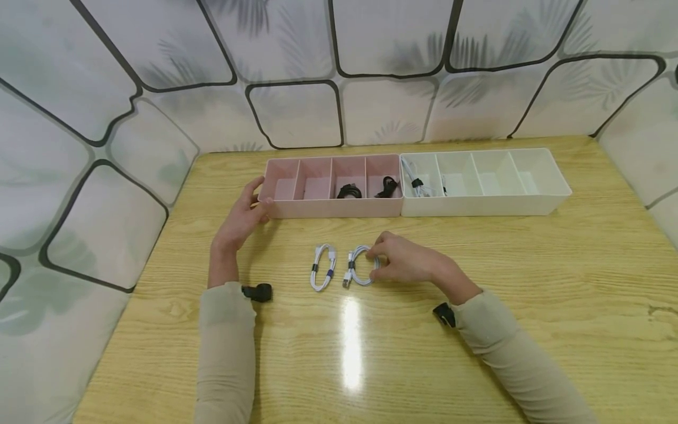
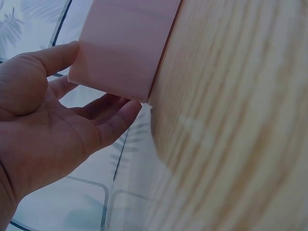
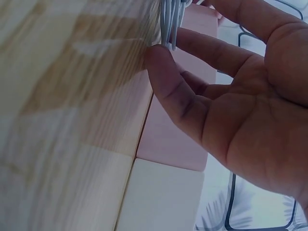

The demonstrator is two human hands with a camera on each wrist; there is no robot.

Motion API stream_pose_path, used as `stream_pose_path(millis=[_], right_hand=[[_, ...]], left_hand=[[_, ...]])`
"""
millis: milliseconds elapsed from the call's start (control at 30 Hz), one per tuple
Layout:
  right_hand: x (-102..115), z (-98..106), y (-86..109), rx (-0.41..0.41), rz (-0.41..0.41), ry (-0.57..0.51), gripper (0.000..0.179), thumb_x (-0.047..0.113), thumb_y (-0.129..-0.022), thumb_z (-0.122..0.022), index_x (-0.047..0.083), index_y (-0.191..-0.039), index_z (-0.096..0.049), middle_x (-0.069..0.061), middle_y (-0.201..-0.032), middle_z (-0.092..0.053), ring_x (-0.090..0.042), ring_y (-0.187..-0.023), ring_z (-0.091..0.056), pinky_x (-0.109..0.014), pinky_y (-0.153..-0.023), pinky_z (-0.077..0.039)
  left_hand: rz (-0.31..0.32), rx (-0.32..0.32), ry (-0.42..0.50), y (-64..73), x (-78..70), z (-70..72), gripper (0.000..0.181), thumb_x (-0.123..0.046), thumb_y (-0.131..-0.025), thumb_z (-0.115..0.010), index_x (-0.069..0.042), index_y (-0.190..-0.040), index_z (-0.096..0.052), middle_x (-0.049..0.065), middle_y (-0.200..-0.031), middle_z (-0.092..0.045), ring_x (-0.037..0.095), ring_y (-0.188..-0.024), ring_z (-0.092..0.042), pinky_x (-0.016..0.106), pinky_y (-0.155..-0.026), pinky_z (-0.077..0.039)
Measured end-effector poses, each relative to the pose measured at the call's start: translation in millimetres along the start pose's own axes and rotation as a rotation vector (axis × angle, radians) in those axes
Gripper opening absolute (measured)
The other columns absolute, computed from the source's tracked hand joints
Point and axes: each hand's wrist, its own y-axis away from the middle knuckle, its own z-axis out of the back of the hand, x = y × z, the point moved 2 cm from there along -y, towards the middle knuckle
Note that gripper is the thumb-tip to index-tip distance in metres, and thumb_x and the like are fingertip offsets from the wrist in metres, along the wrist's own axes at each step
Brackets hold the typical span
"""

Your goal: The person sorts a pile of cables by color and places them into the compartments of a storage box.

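Note:
In the head view, my left hand (image 1: 241, 219) rests at the left end of a pink divided box (image 1: 328, 208), thumb by its front corner. The left wrist view shows relaxed fingers (image 2: 120, 120) against the end wall, the palm apart from it. My right hand (image 1: 408, 259) pinches the right side of a coiled white USB cable (image 1: 354, 277), bound with a dark tie. In the right wrist view, its grey-white strands (image 3: 168, 24) pass by the fingertips. Left of this coil lies a second coiled white cable (image 1: 313, 279) with two dark ties.
A white divided box (image 1: 479, 206) abuts the pink box's right end; white cable (image 1: 413, 176) lies in its left compartment. Black cables (image 1: 349, 191) sit in the pink box's two right compartments. Behind the wooden table (image 1: 529, 265) hangs a patterned backdrop (image 1: 296, 115).

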Motion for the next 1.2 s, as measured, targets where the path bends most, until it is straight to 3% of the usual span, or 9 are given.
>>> stream_pose_path(millis=[233,467,633,933,1200], right_hand=[[1.2,1.2,0.1,-0.004,0.0,0.02,0.039,0.016,-0.09,-0.07,-0.005,-0.123,-0.067,-0.018,-0.12,-0.056,-0.025,-0.106,-0.052,-0.037,-0.087,-0.048],[3.0,4.6,-1.9,-0.108,-0.001,0.035,0.034,0.002,-0.082,-0.069,-0.008,-0.115,-0.07,-0.018,-0.112,-0.058,-0.027,-0.103,-0.055,-0.04,-0.087,-0.048],[2.8,5.8,-2.3,-0.171,0.004,0.023,0.031,-0.009,-0.08,-0.066,-0.007,-0.11,-0.072,-0.017,-0.106,-0.062,-0.025,-0.093,-0.058,-0.034,-0.078,-0.052],[2.2,9.1,-2.3,-0.263,-0.013,-0.043,0.04,-0.014,-0.082,-0.057,0.002,-0.115,-0.072,-0.014,-0.113,-0.064,-0.027,-0.099,-0.06,-0.038,-0.081,-0.051],[-4.4,14.5,-4.6,-0.291,-0.052,-0.127,0.041,-0.005,-0.09,-0.062,0.0,-0.13,-0.063,-0.015,-0.115,-0.067,-0.028,-0.101,-0.063,-0.041,-0.085,-0.053]], left_hand=[[-0.002,-0.006,-0.002,0.3,0.3,-0.1,0.064,-0.023,-0.106,-0.047,-0.017,-0.161,-0.013,0.026,-0.15,-0.033,0.029,-0.119,-0.04,0.036,-0.091,-0.041],[0.002,-0.001,-0.002,0.5,0.5,0.3,0.065,-0.024,-0.106,-0.047,-0.019,-0.161,-0.012,0.025,-0.152,-0.031,0.031,-0.124,-0.038,0.04,-0.094,-0.04],[0.006,0.006,-0.011,0.2,-1.5,-0.1,0.065,-0.024,-0.106,-0.046,-0.02,-0.161,-0.012,0.024,-0.152,-0.031,0.029,-0.118,-0.04,0.041,-0.094,-0.04],[0.022,0.023,-0.009,14.3,-29.9,-6.5,0.063,-0.014,-0.107,-0.043,-0.008,-0.16,-0.011,0.031,-0.151,-0.028,0.032,-0.115,-0.039,0.05,-0.099,-0.037],[-0.01,-0.001,-0.015,-0.1,0.5,0.1,0.064,-0.024,-0.106,-0.047,-0.019,-0.161,-0.013,0.026,-0.15,-0.033,0.03,-0.117,-0.04,0.041,-0.094,-0.04]])
